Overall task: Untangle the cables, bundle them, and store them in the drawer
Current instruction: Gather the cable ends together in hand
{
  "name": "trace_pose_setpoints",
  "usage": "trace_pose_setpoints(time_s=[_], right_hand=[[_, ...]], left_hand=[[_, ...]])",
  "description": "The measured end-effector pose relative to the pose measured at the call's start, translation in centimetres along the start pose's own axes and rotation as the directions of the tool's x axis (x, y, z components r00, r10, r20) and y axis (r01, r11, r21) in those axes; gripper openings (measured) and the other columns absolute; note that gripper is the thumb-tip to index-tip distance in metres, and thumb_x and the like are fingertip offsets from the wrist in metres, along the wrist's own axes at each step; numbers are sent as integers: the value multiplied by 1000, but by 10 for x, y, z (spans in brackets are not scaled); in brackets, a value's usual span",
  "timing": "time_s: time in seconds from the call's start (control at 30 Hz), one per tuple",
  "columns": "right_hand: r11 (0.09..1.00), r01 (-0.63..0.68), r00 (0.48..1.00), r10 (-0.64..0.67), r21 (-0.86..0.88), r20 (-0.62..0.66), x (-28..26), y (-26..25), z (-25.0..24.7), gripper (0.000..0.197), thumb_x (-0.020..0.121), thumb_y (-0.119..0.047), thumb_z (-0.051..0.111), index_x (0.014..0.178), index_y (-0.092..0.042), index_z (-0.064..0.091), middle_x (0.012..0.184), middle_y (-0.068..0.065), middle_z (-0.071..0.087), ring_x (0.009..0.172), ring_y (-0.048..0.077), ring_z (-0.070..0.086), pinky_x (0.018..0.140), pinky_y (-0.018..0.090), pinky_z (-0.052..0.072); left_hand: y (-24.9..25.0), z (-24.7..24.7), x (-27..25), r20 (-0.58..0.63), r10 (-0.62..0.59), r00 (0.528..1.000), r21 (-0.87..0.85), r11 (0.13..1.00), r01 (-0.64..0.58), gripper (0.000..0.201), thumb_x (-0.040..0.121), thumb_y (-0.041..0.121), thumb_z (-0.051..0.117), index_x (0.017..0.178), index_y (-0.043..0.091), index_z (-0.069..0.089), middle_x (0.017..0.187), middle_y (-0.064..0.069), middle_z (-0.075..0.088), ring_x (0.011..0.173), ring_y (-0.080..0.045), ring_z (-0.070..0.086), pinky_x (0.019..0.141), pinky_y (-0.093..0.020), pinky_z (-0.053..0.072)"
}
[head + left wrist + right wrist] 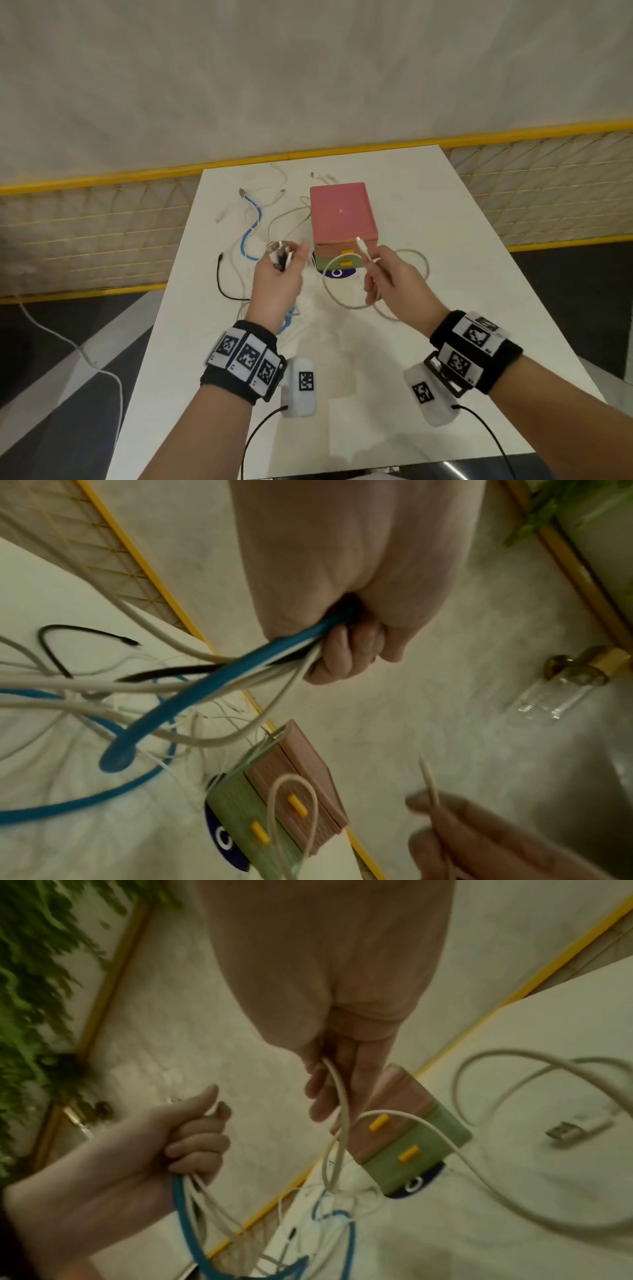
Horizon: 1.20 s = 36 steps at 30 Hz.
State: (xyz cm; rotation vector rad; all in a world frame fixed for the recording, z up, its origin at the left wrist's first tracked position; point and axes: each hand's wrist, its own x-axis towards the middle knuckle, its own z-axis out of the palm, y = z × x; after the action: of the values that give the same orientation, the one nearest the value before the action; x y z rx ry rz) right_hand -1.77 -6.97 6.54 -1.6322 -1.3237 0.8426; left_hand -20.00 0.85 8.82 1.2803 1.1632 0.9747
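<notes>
My left hand (279, 270) is raised over the white table (445, 308) and grips a bunch of cable ends (279, 255): blue, white and black strands (240, 669) run down from its fist. My right hand (383, 274) pinches one white cable (363, 250) near its plug, which points up toward the drawer box (342, 222). That cable (339, 1096) loops down in front of the box's two shut drawers, pink above green, with yellow handles (378, 1122). The rest of the tangle (253, 222) lies on the table left of the box.
A grey-white cable (414, 260) curls on the table right of the box, with a USB plug (561, 1130) lying loose. A yellow-framed mesh fence (102, 219) runs behind the table. A clear glass bottle (555, 696) stands beyond the hands.
</notes>
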Motion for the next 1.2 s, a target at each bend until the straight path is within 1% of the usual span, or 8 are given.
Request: trace_pose_setpoints(time_s=[0.2,0.4,0.53,0.67,0.77,0.97,1.07,1.2], right_hand=[[983,166,983,-172,80,67,-21,-25,10,12,99,-12,43,99,-17,53,69,4,60,53,19,57,57,25,51],[987,158,969,-155,1,193,-33,6,4,22,102,-21,35,89,-17,52,64,-7,48,60,9,46,62,23,43],[962,150,950,-76,-230,303,-37,42,-10,28,102,-20,32,84,-35,48,69,-8,47,62,7,44,66,25,41],[897,15,983,68,-442,172,-12,56,-34,41,92,-4,38,83,-43,47,76,-5,53,70,14,52,70,30,44],[897,-25,992,77,-442,99,4,41,-54,34,92,-10,54,120,-29,50,104,2,58,101,20,58,85,23,40],[969,217,943,-178,-114,282,-7,-38,-40,106,72,-33,80,151,-31,10,141,-22,35,131,-10,31,100,-4,21],[978,203,923,-203,34,327,-8,-55,-11,76,76,-12,78,139,-18,36,131,-12,52,119,-3,51,99,12,42],[981,167,936,-189,101,298,-12,-59,10,17,92,0,52,108,3,54,98,19,65,92,27,64,80,39,56]], left_hand=[[18,39,-23,219,93,971,131,984,-124,29,93,34,61,75,11,62,40,12,47,40,-1,43,49,-18,37],[33,31,-23,116,142,983,43,988,-148,35,95,33,59,62,26,52,39,17,47,39,3,43,48,-11,35],[40,21,-19,70,112,991,-61,992,-108,30,96,33,58,72,14,55,40,15,44,37,-1,39,46,-15,33],[39,17,-22,-4,105,994,-116,988,-105,33,95,32,58,70,12,52,42,15,38,39,-4,34,49,-20,31],[42,12,-20,-61,106,992,-178,977,-116,34,96,33,58,69,14,51,43,12,34,41,-8,29,49,-23,29],[46,28,-35,131,178,975,-1,984,-179,29,93,41,60,79,16,63,61,12,66,58,-1,62,60,-19,50],[48,47,-48,254,169,952,86,977,-196,41,81,56,65,93,16,62,88,0,67,85,-13,65,89,-38,53],[65,50,-52,302,112,947,214,960,-182,12,87,38,69,87,32,58,104,-4,58,91,-11,59,84,-28,43]])
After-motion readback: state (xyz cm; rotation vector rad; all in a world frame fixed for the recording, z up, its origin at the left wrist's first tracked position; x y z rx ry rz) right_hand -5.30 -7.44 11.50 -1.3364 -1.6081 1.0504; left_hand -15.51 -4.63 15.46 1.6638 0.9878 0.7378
